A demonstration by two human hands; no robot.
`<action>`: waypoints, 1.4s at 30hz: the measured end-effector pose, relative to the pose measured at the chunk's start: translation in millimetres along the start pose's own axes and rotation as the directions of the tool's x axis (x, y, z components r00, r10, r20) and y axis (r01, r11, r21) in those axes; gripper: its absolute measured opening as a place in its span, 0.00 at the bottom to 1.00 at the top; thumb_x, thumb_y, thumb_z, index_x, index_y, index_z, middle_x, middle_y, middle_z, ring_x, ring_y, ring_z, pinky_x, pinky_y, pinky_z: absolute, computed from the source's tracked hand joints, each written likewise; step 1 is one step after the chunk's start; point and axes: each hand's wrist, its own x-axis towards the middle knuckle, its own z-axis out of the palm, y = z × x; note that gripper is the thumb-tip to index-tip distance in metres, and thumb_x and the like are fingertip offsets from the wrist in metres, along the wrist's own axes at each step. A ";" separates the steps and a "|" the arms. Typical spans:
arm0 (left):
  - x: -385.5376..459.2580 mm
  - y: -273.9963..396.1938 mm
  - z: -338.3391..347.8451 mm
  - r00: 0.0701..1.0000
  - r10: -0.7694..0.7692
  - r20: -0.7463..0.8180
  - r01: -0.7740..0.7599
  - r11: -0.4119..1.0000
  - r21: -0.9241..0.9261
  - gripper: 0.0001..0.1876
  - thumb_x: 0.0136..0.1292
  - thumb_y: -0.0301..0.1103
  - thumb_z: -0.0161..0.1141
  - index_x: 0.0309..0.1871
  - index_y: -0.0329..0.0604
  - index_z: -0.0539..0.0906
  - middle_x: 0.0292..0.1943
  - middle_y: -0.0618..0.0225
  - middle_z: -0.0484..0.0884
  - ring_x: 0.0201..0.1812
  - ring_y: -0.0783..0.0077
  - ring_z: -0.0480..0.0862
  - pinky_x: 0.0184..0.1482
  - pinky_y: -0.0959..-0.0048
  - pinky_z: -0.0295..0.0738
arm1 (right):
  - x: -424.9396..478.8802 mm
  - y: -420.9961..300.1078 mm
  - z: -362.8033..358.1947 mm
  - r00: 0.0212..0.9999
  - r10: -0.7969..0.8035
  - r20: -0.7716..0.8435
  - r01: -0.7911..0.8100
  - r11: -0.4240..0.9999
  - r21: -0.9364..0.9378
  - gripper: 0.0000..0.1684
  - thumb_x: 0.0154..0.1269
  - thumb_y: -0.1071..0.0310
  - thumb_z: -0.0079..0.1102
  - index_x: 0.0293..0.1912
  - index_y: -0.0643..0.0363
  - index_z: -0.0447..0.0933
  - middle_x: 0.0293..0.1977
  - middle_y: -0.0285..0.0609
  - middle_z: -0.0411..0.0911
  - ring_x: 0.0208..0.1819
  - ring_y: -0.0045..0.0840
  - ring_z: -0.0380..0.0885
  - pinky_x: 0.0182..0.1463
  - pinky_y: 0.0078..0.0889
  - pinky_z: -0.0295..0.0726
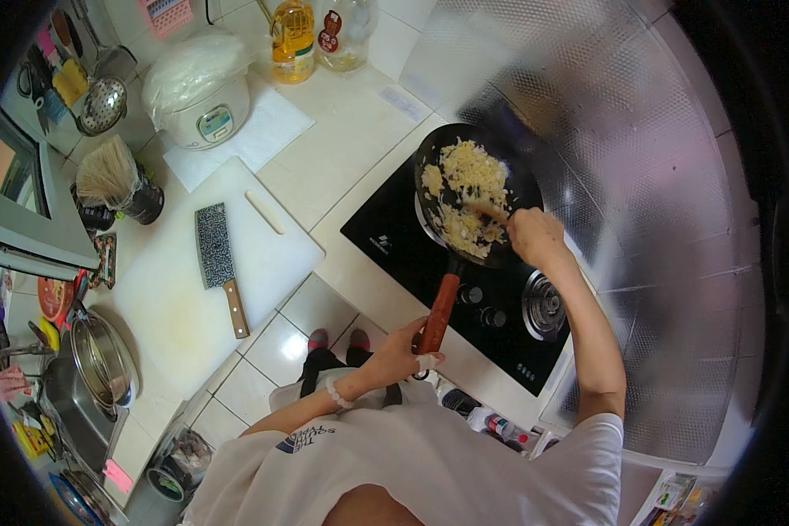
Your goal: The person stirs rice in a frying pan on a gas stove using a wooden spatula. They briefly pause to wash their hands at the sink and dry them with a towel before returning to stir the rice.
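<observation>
A black wok (526, 177) sits on the left burner of a black glass gas hob (381, 227). Chopped yellow and white food, like scrambled egg or fried rice, (473, 167) lies spread inside it. My left hand (407, 348) is closed round the lower end of the wok's reddish wooden handle (442, 309). Over the wok's right edge, my right hand (537, 237) grips a wooden spatula or spoon (488, 209), whose blurred end is in the food. The hand hides the rest of that tool.
A cleaver (215, 250) lies on a white cutting board (276, 263) to the left. Behind stand a rice cooker (207, 115) under plastic, an oil bottle (292, 43) and a clear bottle (344, 39). A foil splash guard (670, 217) curves round the hob. At far left is a sink (82, 421).
</observation>
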 end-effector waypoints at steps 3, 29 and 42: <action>4.4 -20.2 1.8 0.998 0.063 -0.027 -0.063 0.998 -0.019 0.40 0.56 0.38 0.71 0.69 0.32 0.65 0.39 0.56 0.81 0.36 0.68 0.81 0.40 0.71 0.77 | -0.1 -7.7 -16.3 0.991 -0.101 -0.091 0.117 0.973 0.200 0.11 0.65 0.64 0.57 0.38 0.58 0.85 0.37 0.56 0.83 0.41 0.53 0.81 0.45 0.51 0.79; 4.3 -22.6 5.2 0.992 0.122 -0.043 -0.124 0.991 -0.052 0.41 0.57 0.40 0.72 0.69 0.31 0.65 0.41 0.56 0.81 0.38 0.67 0.81 0.42 0.70 0.78 | 9.9 -10.3 -10.7 0.999 0.029 -0.038 -0.025 0.993 0.119 0.12 0.65 0.62 0.59 0.42 0.56 0.85 0.40 0.54 0.83 0.43 0.50 0.82 0.47 0.50 0.81; -1.1 -10.8 1.6 0.999 0.048 -0.022 -0.049 0.998 -0.050 0.41 0.59 0.40 0.71 0.71 0.32 0.64 0.45 0.57 0.81 0.41 0.69 0.81 0.43 0.72 0.78 | 24.3 22.6 12.4 0.990 0.136 -0.042 -0.126 0.976 0.179 0.12 0.65 0.62 0.57 0.45 0.51 0.85 0.42 0.53 0.83 0.46 0.48 0.81 0.51 0.49 0.79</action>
